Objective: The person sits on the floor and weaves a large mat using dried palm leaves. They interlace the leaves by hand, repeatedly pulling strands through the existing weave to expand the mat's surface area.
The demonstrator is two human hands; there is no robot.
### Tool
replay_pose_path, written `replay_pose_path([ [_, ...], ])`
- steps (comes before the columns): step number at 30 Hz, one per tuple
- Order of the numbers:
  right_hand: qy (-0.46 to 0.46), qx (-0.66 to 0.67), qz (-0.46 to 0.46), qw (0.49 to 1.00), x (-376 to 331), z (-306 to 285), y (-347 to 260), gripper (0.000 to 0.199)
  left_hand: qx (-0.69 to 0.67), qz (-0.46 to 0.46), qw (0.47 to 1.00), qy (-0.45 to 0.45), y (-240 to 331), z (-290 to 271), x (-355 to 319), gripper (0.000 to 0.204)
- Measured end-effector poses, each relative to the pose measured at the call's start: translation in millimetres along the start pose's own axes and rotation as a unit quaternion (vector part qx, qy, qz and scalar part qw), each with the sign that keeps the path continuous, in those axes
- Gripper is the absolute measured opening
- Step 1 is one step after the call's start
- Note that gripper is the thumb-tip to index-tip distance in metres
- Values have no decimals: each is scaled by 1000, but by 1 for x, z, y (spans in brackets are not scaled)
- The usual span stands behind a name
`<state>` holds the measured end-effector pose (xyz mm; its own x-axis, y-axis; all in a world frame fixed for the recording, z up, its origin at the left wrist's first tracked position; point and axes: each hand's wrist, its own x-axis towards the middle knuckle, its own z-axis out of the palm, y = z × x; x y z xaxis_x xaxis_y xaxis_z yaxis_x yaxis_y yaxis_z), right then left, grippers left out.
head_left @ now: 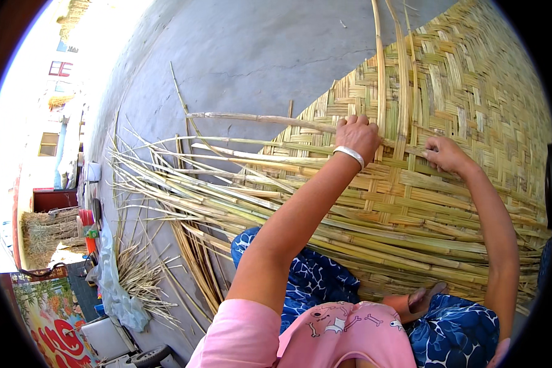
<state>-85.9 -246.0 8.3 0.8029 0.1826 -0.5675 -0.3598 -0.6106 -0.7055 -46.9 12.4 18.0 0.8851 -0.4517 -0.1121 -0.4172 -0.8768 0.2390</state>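
My left hand (pixel 357 138), with a pale bracelet at the wrist, is closed around a long split reed strip (pixel 260 119). The strip's free end sticks out to the left over the floor. On the right, the curled fingers of my right hand (pixel 444 154) pinch the strip's other part, low against the woven reed mat (pixel 472 86). Between my hands the strip crosses several lengthwise strips (pixel 403 80), whose raised far ends point away from me. Part of the crossing is hidden under my left hand.
Loose reed strips (pixel 190 196) fan out leftward from the mat across the grey concrete floor (pixel 245 55). A heap of short reed offcuts (pixel 144 276) lies beside a crumpled plastic sheet (pixel 119 288). My bare foot (pixel 426 300) rests at the mat's near side. A wheel (pixel 150 357) shows at lower left.
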Motion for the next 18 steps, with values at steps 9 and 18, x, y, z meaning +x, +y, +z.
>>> replay_pose_path([
  [9,-7,-21,18,1000,-7,-5,-14,14,-92,-23,989,-116,-4,-18,16,33],
  [18,71,-148,-47,985,-5,-32,-11,25,-169,-50,971,-162,-17,-16,30,39],
])
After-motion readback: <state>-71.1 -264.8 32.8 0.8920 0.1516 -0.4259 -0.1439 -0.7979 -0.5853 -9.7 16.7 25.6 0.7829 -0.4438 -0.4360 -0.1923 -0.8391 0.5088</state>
